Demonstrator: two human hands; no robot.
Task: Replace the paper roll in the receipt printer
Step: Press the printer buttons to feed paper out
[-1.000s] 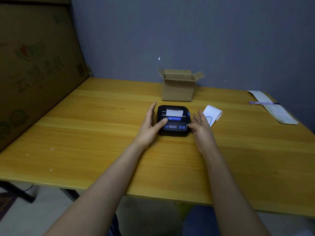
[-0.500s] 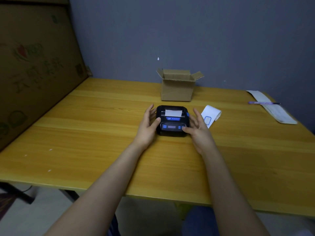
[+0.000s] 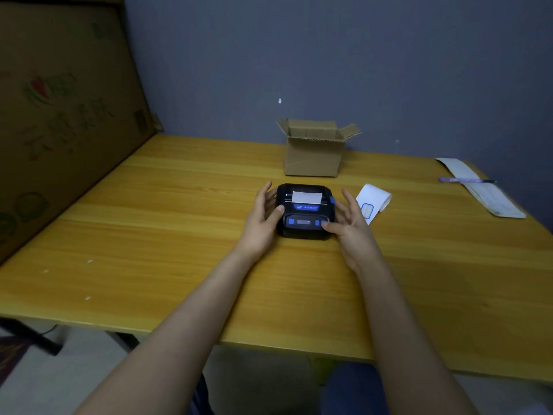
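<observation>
black plastic receipt printer sat flat on the yellow wooden bench, near its middle, lid closed, with a short tab of white paper showing from the slot at the top. my left hand was against the printer's left side, thumb resting on the front left corner, fingers spread loosely along the side wall. my right hand was at the right side, thumb touching the front right edge by the blue button, fingers splayed wide and lifted clear of the casing. neither hand gripped anything; both bracketed the unit.

progress, as judged: paper protruding from a closed lid suggested a roll was seated inside. whether that was the old roll or the new one, i could not tell. a white paper roll with a blue printed mark lay on the bench just right of my right hand, apart from the printer. if that was the replacement, the lid was not yet opened and the swap remained to be done; if it was the spent one, only clearing up was left.

surface: wood-grain bench, a few pale specks at the left. an open cardboard box stood behind the printer. a long paper strip with a purple pen across it lay at the far right. wall was dull grey-blue; a large printed cardboard sheet leaned at the left. light was dim.
</observation>
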